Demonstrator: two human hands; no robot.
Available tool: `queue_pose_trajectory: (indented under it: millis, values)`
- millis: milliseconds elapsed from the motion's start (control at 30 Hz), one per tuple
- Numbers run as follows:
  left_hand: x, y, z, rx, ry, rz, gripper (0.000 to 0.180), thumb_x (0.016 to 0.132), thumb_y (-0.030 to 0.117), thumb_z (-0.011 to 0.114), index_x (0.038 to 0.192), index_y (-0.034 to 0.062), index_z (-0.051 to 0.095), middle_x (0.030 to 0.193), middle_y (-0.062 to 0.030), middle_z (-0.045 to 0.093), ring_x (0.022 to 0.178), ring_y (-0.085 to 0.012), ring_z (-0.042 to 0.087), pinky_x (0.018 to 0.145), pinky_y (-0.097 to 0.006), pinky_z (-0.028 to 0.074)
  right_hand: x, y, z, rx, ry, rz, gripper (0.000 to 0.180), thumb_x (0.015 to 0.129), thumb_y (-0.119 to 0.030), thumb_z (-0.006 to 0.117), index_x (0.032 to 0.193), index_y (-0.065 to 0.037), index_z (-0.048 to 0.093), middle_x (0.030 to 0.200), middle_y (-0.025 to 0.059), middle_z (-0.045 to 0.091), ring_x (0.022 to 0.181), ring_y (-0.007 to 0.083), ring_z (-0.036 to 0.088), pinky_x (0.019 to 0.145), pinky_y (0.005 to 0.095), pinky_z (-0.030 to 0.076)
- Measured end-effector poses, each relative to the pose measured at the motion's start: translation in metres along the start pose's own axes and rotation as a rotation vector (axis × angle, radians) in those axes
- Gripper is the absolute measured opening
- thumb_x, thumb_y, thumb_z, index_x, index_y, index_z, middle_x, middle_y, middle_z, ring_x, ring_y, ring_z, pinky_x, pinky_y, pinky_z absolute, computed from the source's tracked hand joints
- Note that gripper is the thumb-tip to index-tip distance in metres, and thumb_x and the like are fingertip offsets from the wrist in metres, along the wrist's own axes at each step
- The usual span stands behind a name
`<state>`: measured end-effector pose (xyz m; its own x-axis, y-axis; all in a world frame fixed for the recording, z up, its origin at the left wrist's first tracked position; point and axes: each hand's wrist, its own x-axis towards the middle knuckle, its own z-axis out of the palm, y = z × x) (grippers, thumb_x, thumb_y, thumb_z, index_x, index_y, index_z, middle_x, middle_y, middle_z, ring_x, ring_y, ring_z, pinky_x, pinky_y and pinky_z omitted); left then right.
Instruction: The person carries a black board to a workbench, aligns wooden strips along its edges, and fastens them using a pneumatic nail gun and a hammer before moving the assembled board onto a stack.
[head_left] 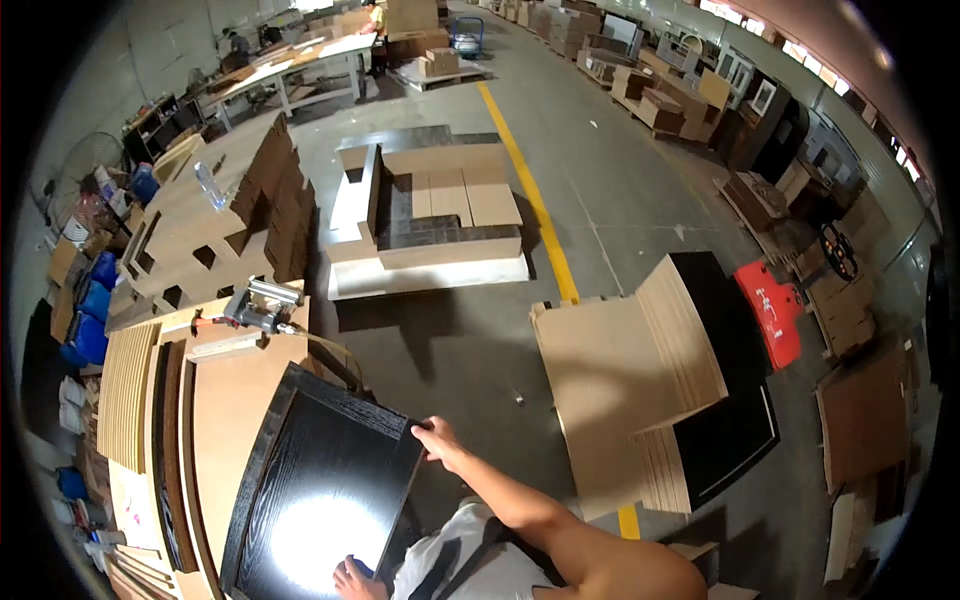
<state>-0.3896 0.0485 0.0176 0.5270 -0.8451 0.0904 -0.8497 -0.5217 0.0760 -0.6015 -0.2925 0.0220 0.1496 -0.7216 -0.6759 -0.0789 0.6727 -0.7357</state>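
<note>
A black wooden door panel (330,470) with a raised frame and visible grain lies tilted in front of me, partly over the workbench, a bright glare on its near part. My right hand (437,440) grips its far right corner, fingers closed over the edge. Down at the near edge of the panel is my left hand (357,582), fingers curled against the black surface. A small dark blue thing (362,567) shows between its thumb and fingers; its kind is unclear. The lower part of that hand is cut off by the picture's edge.
Left, the workbench (235,400) carries a power tool (255,310) with a hose and wood strips (128,400). Stacked brown boards (215,225) stand beyond it. Ahead is a pallet of panels (450,200). Cardboard sheets (610,370) and black panels (725,440) lie right, beside a red object (768,315).
</note>
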Motion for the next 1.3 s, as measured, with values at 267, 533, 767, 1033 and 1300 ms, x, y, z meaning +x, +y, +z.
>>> queue_pose_trajectory:
  millis: [267, 533, 767, 1033, 1300]
  values:
    - [0.022, 0.05, -0.173, -0.093, -0.282, 0.008, 0.064, 0.067, 0.01, 0.068, 0.13, 0.0003, 0.058, 0.121, -0.0274, 0.06, 0.114, -0.0457, 0.055, 0.101, -0.049, 0.045, -0.08, -0.055, -0.041, 0.012, 0.016, -0.338, 0.063, 0.085, -0.028, 0.077, 0.136, 0.0, 0.054, 0.081, 0.0066, 0.067, 0.052, 0.0128, 0.063, 0.048, 0.0268, 0.054]
    - [0.071, 0.04, -0.285, -0.15, -0.368, 0.124, 0.055, 0.076, 0.009, 0.068, 0.131, 0.0034, 0.062, 0.12, -0.0267, 0.062, 0.111, -0.0465, 0.058, 0.098, -0.049, 0.049, -0.147, -0.122, -0.048, 0.07, -0.038, -0.559, 0.049, 0.087, -0.025, 0.077, 0.121, 0.008, 0.064, 0.08, 0.0032, 0.067, 0.06, 0.0071, 0.062, 0.051, 0.0236, 0.053]
    - [0.136, -0.016, -0.339, -0.251, -0.603, 0.107, 0.063, 0.079, 0.009, 0.067, 0.141, 0.0104, 0.056, 0.093, -0.0171, 0.072, 0.081, -0.031, 0.069, 0.08, -0.037, 0.057, -0.16, -0.154, -0.044, -0.032, -0.09, -1.02, 0.047, 0.085, -0.024, 0.08, 0.117, 0.007, 0.066, 0.093, 0.0074, 0.073, 0.076, 0.0109, 0.067, 0.07, 0.0243, 0.054]
    - [0.171, -0.106, -0.314, -0.183, 0.349, 0.099, 0.075, 0.038, 0.006, 0.088, 0.109, -0.001, 0.065, 0.113, -0.0195, 0.068, 0.116, -0.034, 0.059, 0.112, -0.048, 0.038, -0.128, -0.194, 0.018, -0.127, 0.226, -1.174, 0.049, 0.084, -0.038, 0.08, 0.117, -0.005, 0.067, 0.113, 0.0095, 0.064, 0.103, 0.0238, 0.063, 0.082, 0.0367, 0.053]
    - [0.128, -0.155, -0.205, -0.137, 0.574, 0.29, 0.079, 0.063, 0.017, 0.086, 0.134, 0.0026, 0.055, 0.135, -0.0183, 0.056, 0.128, -0.0277, 0.052, 0.116, -0.045, 0.033, -0.111, -0.206, 0.056, -0.036, 0.165, -1.068, 0.042, 0.091, -0.032, 0.075, 0.119, -0.002, 0.065, 0.108, 0.0066, 0.066, 0.096, 0.0171, 0.065, 0.076, 0.0299, 0.057]
